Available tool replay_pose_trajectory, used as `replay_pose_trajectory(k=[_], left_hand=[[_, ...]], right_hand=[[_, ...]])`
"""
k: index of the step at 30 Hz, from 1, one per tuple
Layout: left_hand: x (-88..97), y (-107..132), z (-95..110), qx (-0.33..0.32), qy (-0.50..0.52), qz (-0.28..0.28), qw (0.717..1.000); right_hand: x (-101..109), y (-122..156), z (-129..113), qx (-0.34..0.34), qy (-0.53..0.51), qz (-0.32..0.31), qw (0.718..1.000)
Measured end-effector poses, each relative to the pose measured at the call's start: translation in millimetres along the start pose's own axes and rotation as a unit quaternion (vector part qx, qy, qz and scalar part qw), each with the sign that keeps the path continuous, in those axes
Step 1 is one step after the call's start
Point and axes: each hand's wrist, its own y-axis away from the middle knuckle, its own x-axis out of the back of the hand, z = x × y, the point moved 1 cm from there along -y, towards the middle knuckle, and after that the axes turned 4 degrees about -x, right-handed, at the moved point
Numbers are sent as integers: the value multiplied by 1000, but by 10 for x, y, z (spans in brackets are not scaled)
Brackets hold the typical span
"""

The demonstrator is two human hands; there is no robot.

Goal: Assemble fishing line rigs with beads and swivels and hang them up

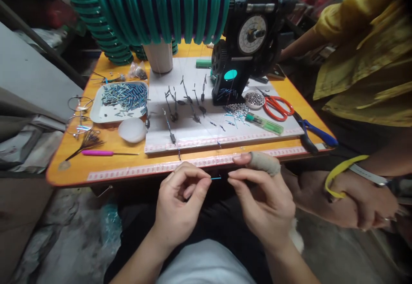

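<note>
1. Left hand (183,200): thumb and forefinger pinch a thin blue piece (216,178); the other fingers curl inward.
2. Position of the thin blue piece: held in front of the table's near edge, above the lap, its free end pointing toward the right hand (268,202).
3. Right hand: thumb tip and a fingertip are drawn close together just beside that free end, apart from it. Whether they grip a fine thread cannot be told. Another finger, wearing a grey wrap (265,163), is raised above them.
4. Table (69,157): orange top, with a printed measuring tape (128,170) along the near edge.
5. Left side of table: a white tray (95,113) containing many small dark-blue pieces; a white dish (131,130) near it; a pink-handled tool (97,152) lying nearer the front.
6. Centre: a white board (157,140) bearing several upright wire clips and a black machine with a dial (252,34). Green-wrapped rolls (144,13) stand above the board.
7. Right side: orange-handled scissors (278,109), a green lighter (265,123) and blue-handled pliers (318,134).
8. Far right: another person in a yellow shirt (344,78) beside the table.
</note>
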Motion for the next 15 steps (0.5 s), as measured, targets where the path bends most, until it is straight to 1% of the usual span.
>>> replay_pose_trajectory(k=[2,4,6,7,10,13,15], left_hand=[[15,19,17,6,24,17,1000],[25,31,33,8,45,17,999],[31,41,45,9,63,9,998],[36,46,49,9,73,8,997],[52,68,50,10,95,6,995],[48,104,32,17,90,0,996],[21,136,-5,33,83,6,996]], right_hand=[[-42,38,-5,-58,-78,-7,995],[-100,66,-22,-103,-157,-43,981],[-160,80,-50,-126,-215,-71,966],[-185,83,-66,-132,-235,-73,960],[-236,79,-111,-139,-268,-60,952],[-265,66,-148,-149,-277,-41,948],[-288,58,-160,-161,-284,-30,945]])
